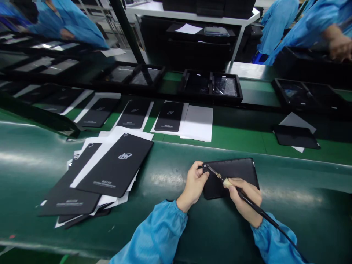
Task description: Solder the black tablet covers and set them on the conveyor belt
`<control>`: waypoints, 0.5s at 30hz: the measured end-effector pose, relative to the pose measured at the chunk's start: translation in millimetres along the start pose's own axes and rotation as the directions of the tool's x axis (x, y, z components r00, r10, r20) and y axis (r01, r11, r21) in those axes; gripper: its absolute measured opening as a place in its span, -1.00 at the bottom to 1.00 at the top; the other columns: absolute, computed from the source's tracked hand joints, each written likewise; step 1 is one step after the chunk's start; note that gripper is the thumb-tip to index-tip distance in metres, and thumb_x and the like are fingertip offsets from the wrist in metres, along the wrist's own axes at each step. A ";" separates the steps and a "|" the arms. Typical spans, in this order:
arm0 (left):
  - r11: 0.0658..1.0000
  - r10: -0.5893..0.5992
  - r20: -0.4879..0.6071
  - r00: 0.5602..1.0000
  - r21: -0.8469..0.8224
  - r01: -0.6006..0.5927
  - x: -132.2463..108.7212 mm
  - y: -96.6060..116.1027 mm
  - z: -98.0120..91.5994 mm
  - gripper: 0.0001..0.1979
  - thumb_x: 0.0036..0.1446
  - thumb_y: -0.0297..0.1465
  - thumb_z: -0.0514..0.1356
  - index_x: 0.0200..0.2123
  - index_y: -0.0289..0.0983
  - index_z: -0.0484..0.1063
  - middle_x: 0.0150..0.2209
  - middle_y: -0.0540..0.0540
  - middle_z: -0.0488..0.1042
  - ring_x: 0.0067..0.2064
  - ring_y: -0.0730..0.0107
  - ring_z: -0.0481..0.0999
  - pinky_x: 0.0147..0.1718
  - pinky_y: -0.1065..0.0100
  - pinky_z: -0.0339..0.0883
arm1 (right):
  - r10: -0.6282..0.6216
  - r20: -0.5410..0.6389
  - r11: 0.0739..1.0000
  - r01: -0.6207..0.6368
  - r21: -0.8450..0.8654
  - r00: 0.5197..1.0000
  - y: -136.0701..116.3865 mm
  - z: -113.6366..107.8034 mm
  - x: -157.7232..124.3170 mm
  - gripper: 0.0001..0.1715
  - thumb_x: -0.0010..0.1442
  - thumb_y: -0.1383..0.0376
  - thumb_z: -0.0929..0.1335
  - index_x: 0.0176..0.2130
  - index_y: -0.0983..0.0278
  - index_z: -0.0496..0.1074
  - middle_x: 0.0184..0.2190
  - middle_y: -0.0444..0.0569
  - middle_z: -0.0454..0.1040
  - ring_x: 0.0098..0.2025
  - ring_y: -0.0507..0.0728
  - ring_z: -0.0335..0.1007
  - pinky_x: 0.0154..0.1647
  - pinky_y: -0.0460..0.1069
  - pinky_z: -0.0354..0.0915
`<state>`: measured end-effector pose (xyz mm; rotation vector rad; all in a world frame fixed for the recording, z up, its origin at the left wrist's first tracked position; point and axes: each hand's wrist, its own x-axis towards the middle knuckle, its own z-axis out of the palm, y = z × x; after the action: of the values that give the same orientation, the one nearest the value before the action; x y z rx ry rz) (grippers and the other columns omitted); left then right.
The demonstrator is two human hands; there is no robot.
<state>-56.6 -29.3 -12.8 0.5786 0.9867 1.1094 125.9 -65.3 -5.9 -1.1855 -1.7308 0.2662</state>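
A black tablet back cover (231,174) lies inner side up on the green bench, with a raised rim around it. My left hand (194,182) grips its upper left corner between thumb and fingers. My right hand (246,198) is closed around the handle of a soldering iron (224,179), its cord running back over my sleeve. The iron's tip is at a small part in that same corner, close to my left fingertips. Whether the tip touches the part cannot be made out.
Left on the bench is a loose pile of black covers (110,174) and white sheets. Beyond, a green conveyor (236,128) carries more covers on paper and black trays (211,86) with wrapped screens. Co-workers in blue smocks (71,22) stand across the line.
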 end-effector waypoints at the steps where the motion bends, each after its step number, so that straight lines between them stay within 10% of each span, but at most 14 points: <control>1: 1.000 0.003 0.000 1.000 0.003 -0.003 0.0 -0.3 -0.3 -0.66 -0.02 -0.37 0.39 -0.24 -0.23 0.30 -0.37 -0.03 0.61 -0.46 0.45 0.55 -0.43 0.45 0.37 | -0.014 -0.006 1.000 0.014 0.004 1.000 1.2 1.6 -2.4 -0.84 0.20 0.41 0.41 -0.19 0.21 0.55 -0.33 -0.05 0.65 -0.28 0.17 0.65 -0.17 0.03 0.58; 11: 1.000 -0.002 -0.010 1.000 0.003 0.002 1.1 -1.7 -0.5 -0.63 -0.04 -0.33 0.41 -0.24 -0.23 0.30 -0.42 0.01 0.58 -0.50 0.47 0.52 -0.46 0.46 0.36 | 0.075 -0.138 0.997 -0.071 0.032 0.988 8.1 -3.2 -5.5 -0.90 0.23 0.34 0.40 -0.21 0.23 0.55 -0.35 -0.02 0.64 -0.26 0.20 0.64 -0.16 0.09 0.57; 15: 1.000 0.000 -0.016 1.000 -0.007 0.000 1.5 0.1 -2.2 -0.60 -0.04 -0.30 0.43 -0.23 -0.22 0.30 -0.44 0.03 0.56 -0.48 0.45 0.53 -0.43 0.44 0.39 | 0.267 -0.413 0.963 -0.231 0.136 0.871 30.0 -17.9 18.7 -0.73 0.29 0.20 0.39 -0.09 0.33 0.49 -0.37 0.01 0.63 -0.32 0.22 0.65 -0.18 0.15 0.55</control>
<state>-58.4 -28.0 -14.2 0.5652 0.9966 1.1188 157.2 -41.1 -5.0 -1.2956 -1.1735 0.2092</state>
